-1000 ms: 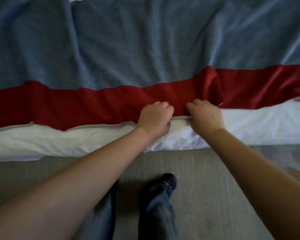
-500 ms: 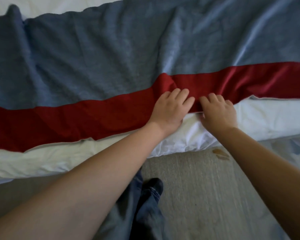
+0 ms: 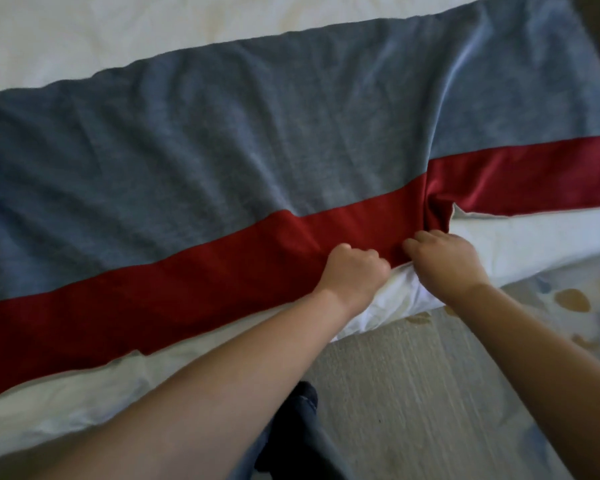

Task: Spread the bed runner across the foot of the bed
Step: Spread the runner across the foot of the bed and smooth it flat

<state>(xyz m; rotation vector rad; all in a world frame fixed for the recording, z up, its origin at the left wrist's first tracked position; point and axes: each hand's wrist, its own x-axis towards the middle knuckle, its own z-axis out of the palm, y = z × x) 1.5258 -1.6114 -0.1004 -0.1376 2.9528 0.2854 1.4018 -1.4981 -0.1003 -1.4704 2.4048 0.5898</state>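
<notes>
The bed runner is a long cloth, grey-blue with a red band along its near edge. It lies across the white bed from left to right, wrinkled in the middle. My left hand is a fist gripping the red band's near edge. My right hand sits just to its right, fingers curled on the same edge. A bunched fold in the red band rises right behind my right hand, and white sheet shows beyond it.
White bedding lies beyond the runner at the top. Below the bed edge is a pale rug with a coloured pattern at right. My dark-socked foot and trouser leg stand close to the bed.
Both hands went from lying flat on the red band to closing on its near edge. The view swung left and up, so more of the white bedding shows.
</notes>
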